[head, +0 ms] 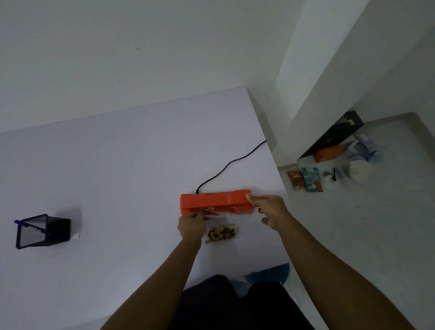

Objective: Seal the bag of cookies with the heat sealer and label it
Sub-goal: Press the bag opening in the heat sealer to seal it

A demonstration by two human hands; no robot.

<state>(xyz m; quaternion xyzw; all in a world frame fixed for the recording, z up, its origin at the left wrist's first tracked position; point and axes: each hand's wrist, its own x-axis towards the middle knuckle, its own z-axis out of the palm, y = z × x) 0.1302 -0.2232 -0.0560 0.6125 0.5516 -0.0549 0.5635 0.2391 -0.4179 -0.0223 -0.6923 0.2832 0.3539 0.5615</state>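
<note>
Two hands: left hand (192, 225) fingers pinch bag of cookies (221, 233) at heat sealer (215, 200); right hand (271, 208) fingers grip its end.

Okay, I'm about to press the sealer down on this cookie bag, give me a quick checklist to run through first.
1. Bag mouth at the sealer front slot: ok, the top edge reaches it.
2. Bag mouth lying flat: cannot tell, the left hand covers part of it.
3. Cookies away from the seal line: ok, they sit low in the bag.
4. Left hand's fingers clear of the slot: not ok, they pinch the bag right beside it.
5. Right hand holding the sealer's right end, thumb on top: ok.
6. Cord powered: cannot tell; it joins the sealer's back and runs off the table edge.
</note>
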